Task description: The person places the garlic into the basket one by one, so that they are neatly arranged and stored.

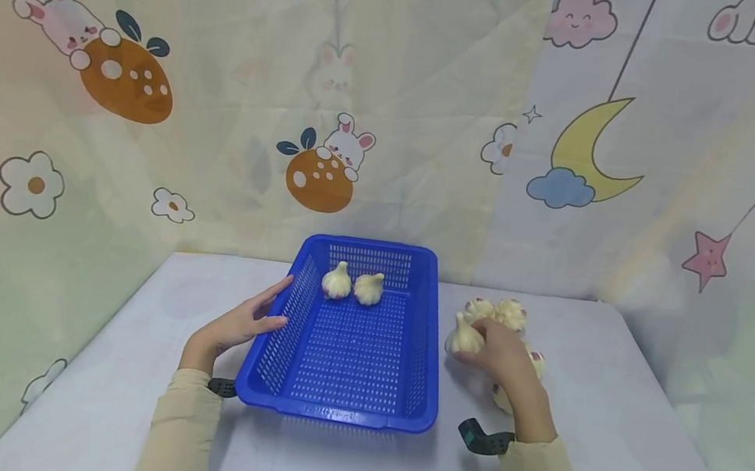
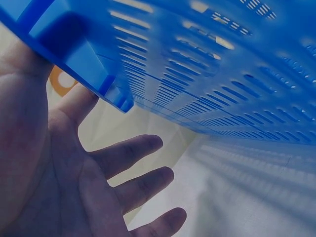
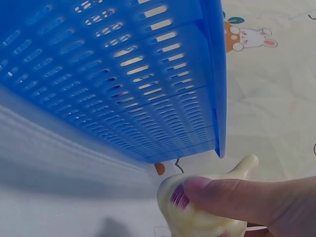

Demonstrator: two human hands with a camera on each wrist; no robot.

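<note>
A blue plastic basket [image 1: 434,368] with slotted walls stands in the middle of the table. Inside it, at the far left and centre, are two garlic bulbs, one upright [image 1: 337,282] and one tilted [image 1: 368,289]. My left hand [image 1: 235,326] rests thumb and forefinger on the basket's left rim; in the left wrist view its other fingers [image 2: 143,185] stretch out straight below the rim. To the right of the basket, my right hand [image 1: 507,355] holds a garlic bulb [image 1: 462,337] between thumb and fingers. The right wrist view shows the thumb [image 3: 232,195] across its purple-marked side.
More garlic bulbs [image 1: 511,313] lie in a group behind and under my right hand, partly hidden by it. The white table [image 1: 118,392] ends at a printed cloth backdrop [image 1: 411,192] with cartoon rabbits and a moon. A dark wrist strap [image 1: 485,440] is on the right wrist.
</note>
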